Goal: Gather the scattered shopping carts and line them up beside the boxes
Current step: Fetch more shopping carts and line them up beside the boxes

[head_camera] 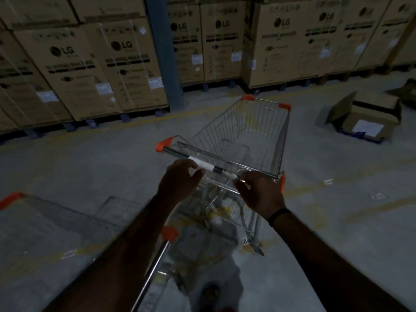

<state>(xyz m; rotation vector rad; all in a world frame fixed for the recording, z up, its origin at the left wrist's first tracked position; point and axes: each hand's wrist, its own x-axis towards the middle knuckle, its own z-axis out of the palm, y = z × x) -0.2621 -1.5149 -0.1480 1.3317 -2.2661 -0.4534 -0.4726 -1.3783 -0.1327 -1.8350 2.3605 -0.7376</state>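
A wire shopping cart (243,131) with orange corner caps stands in front of me, its basket pointing toward the stacked cardboard boxes (94,64). My left hand (180,179) curls at the cart's handle bar (211,165), fingers loosely around its white-taped part. My right hand (261,190) sits at the bar's right end with fingers bent near it; a firm grip is not plain. A second cart (157,257) with an orange cap lies low under my left forearm, blurred.
Tall boxes on pallets line the far wall, split by a blue-grey pillar (164,50). An open carton (369,118) sits on the floor at right. Another orange-capped cart corner (11,199) shows at the left edge. Grey concrete floor with faded yellow lines.
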